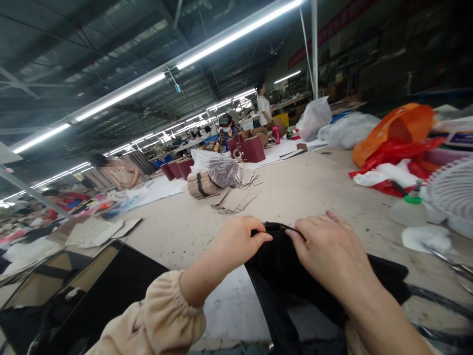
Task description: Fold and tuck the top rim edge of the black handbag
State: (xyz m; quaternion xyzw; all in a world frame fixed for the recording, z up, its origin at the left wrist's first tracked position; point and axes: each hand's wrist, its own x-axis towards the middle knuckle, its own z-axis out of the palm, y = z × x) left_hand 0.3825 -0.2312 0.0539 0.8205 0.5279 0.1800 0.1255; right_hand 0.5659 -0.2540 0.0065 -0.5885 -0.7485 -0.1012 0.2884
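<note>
A black bag-like piece (275, 261) of soft material lies in front of me at the table's near edge. On its top edge, my left hand (240, 242) pinches the rim between thumb and fingers. A short way to the right, my right hand (327, 246) grips the same edge, thumb toward me and fingers over the far side. Part of the black piece is hidden behind my right hand and forearm. Dark strap-like handles (439, 301) stretch out at the lower right. White paper (231, 296) lies under the piece.
Black open boxes (114, 281) stand at left. Ahead are a strapped bundle of cardboard pieces (201, 185), loose pieces (236, 199) and maroon bags (251, 149). At right are a white fan (453, 192), a green-capped bottle (410, 209), scissors (453, 264) and an orange bag (395, 128). Other people work farther off.
</note>
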